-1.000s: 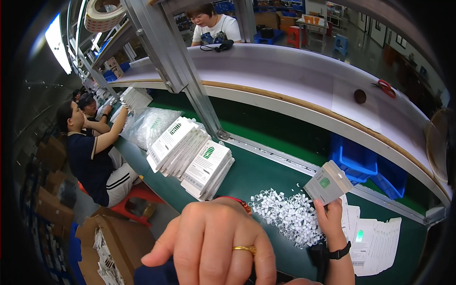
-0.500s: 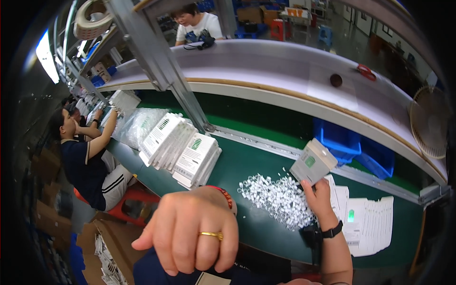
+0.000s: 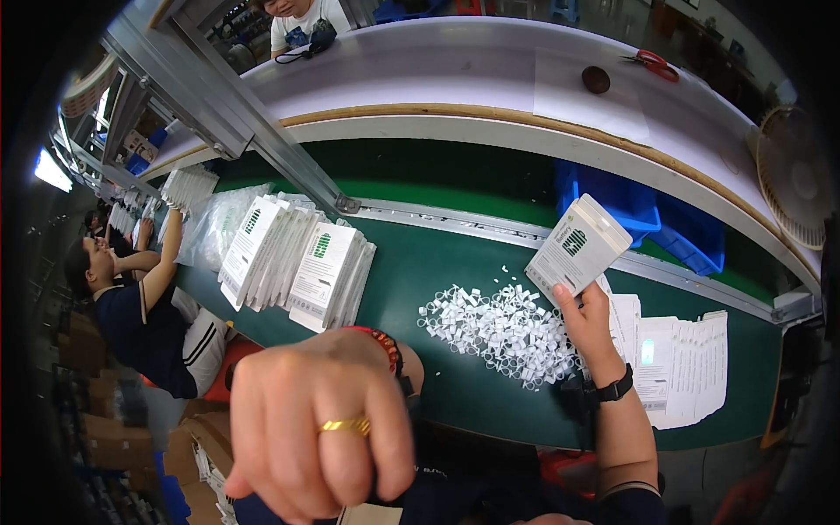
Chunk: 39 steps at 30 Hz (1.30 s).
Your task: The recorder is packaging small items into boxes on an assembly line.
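My left hand [image 3: 324,429] is curled into a fist close to the view, back side up, with a gold ring and a red beaded bracelet. Whatever its fingers hold, if anything, is hidden. With my right hand [image 3: 588,324], black band at the wrist, I grip a flat white box [image 3: 579,245] by its lower edge, green print facing up. Beside that hand lies a heap of small white looped plastic pieces [image 3: 499,332] on the green table [image 3: 402,385]. Right of my wrist, several similar flat white boxes [image 3: 687,367] lie fanned in an overlapping row.
Stacks of white boxes [image 3: 324,271] stand at left beside a clear plastic bag [image 3: 223,227]. Blue bins [image 3: 626,210] sit under the raised shelf [image 3: 420,83], held by a metal post [image 3: 280,157]. Red scissors [image 3: 656,66] lie on it. A co-worker [image 3: 140,306] sits at left.
The whole view has shifted, so the bench sits higher and further left. My left fist appears lower, further left and larger. The box in my right hand has turned, showing its print more plainly.
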Motion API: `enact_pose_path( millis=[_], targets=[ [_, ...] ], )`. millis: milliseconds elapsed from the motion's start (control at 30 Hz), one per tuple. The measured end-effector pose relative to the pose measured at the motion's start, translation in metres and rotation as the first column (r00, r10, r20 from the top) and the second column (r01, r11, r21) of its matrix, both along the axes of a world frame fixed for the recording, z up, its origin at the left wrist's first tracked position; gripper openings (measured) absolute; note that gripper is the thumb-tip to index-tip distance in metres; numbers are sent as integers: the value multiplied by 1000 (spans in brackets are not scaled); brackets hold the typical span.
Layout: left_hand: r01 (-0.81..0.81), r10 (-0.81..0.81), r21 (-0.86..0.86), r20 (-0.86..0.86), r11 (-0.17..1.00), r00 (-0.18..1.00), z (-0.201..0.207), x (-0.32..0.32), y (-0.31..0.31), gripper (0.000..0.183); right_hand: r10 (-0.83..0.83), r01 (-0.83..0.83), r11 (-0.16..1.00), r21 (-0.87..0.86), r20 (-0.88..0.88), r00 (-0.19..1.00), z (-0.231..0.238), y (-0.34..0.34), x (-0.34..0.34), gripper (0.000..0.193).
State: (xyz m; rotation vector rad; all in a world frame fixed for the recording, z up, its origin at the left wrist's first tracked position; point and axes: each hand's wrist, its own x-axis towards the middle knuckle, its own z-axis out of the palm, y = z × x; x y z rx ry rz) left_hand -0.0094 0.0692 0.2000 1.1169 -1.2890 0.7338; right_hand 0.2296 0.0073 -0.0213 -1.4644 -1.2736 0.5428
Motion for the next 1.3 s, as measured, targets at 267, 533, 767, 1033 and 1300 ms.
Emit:
enact_pose_path(
  millis=[267,533,767,1033,1300],
  targets=[
    [-784,614,309,-781,539,114,-51,0,6,19,87,-89,995,43,48,995,14,7,-5,21],
    [-316,753,854,127,-414,-645,-179,-49,-15,35,106,-108,994,31,73,992,1,-2,1,26],
    [-330,726,894,-8,-303,-688,-194,-59,-35,33,84,-87,995,49,49,995,-8,7,2,31],
    [-480,691,755,-49,-448,-722,-217,-65,-53,11,92,-101,993,54,141,986,-4,8,4,33],
    [-610,676,567,-122,-553,-727,-221,-65,-63,12,86,-91,996,24,150,985,-9,10,7,34]
  ],
)
